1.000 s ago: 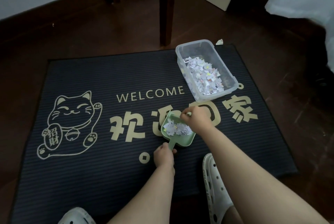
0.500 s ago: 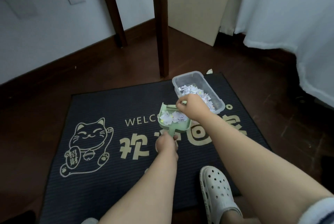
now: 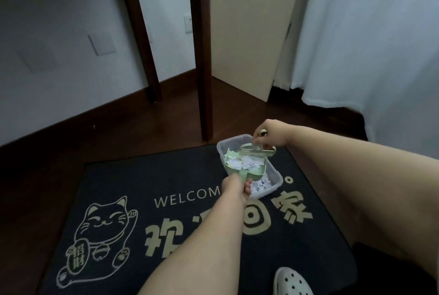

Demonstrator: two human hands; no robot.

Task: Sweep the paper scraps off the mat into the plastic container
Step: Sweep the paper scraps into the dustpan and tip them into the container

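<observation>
Over the container: your left hand (image 3: pixel 234 186) grips the green dustpan (image 3: pixel 244 164) handle, fingers wrapped shut.
Right hand (image 3: pixel 270 136): fingers pinch a small brush (image 3: pixel 257 150) at the pan's far edge.
Paper scraps (image 3: pixel 242 162): heaped in the pan, above the plastic container (image 3: pixel 273 184) on the mat (image 3: pixel 166 175).

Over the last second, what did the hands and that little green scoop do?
The left hand lifted the green dustpan, full of paper scraps, off the mat and brought it over the plastic container. The right hand went along, holding the small brush at the pan's far edge. Both grips stayed as they were; the container kept its place on the mat.
</observation>
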